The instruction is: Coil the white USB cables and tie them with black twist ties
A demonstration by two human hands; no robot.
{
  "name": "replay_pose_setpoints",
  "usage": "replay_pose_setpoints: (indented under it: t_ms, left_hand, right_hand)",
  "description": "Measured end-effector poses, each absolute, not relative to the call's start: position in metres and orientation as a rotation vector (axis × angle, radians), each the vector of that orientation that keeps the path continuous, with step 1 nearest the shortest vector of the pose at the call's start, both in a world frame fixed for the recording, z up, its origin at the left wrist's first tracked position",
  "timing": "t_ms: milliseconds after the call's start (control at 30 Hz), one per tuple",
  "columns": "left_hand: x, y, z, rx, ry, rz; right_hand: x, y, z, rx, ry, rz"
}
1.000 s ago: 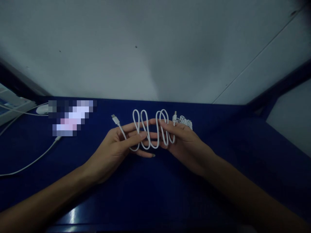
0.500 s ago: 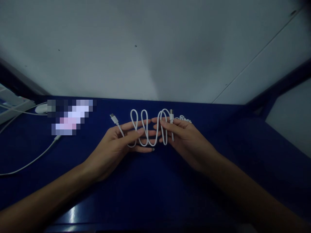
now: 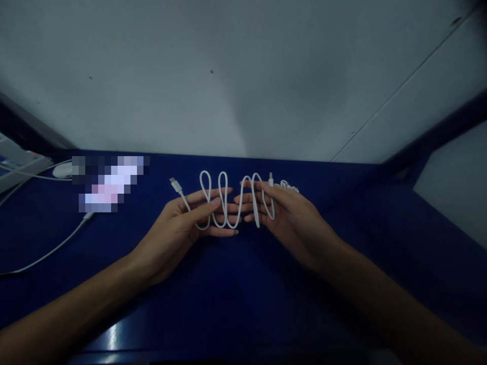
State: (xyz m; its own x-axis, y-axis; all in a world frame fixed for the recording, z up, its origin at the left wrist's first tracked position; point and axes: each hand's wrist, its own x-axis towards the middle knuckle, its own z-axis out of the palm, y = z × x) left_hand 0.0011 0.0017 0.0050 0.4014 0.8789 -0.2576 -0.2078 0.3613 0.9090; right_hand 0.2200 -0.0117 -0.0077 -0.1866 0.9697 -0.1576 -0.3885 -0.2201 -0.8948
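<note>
A white cable (image 3: 239, 213) lies in several upright loops across the fingers of both hands, above a dark blue table (image 3: 213, 304). My left hand (image 3: 190, 218) holds the left loops, its thumb pressing them against outstretched fingers; a metal-tipped plug sticks up on its left. The right loops are held by my right hand (image 3: 285, 208), the thumb over them near the second plug, which points up. The fingertips of the two hands nearly meet. Behind my right hand, a small bundle of white cable (image 3: 287, 186) is partly hidden.
At the left, a pixelated bright object (image 3: 114, 185) has a white cord (image 3: 57, 252) running from it. Beside it are a white rounded item (image 3: 62, 170) and a white box-like object (image 3: 26, 170) at the edge. A grey panel (image 3: 190, 91) stands behind the table.
My left hand and its loops have shifted slightly left. The right thumb has moved right along the cable, and the right-hand loops have spread and changed shape.
</note>
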Motion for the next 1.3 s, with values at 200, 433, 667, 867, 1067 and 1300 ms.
replay_pose_setpoints:
  t_ms: [200,433,667,867,1067,1300]
  left_hand:
    - [0.0,0.003,0.003,0.939,0.875,0.823]
    - [-0.001,0.004,0.001,0.942,0.848,0.82]
    - [0.0,0.004,0.001,0.928,0.82,0.818]
    - [-0.001,0.004,-0.001,0.928,0.814,0.827]
    - [-0.001,0.005,-0.001,0.924,0.822,0.82]
    - [0.0,0.004,0.0,0.924,0.841,0.826]
  right_hand:
    - [0.218,-0.013,-0.003,-0.909,-0.803,1.729]
    - [0.217,-0.013,-0.007,-0.908,-0.864,1.678]
    - [0.215,-0.016,-0.004,-0.977,-0.883,1.629]
    - [0.216,-0.015,-0.004,-0.964,-0.923,1.646]
    - [0.215,-0.016,-0.003,-0.985,-0.955,1.635]
    - [0.212,-0.018,0.006,-1.043,-0.947,1.591]
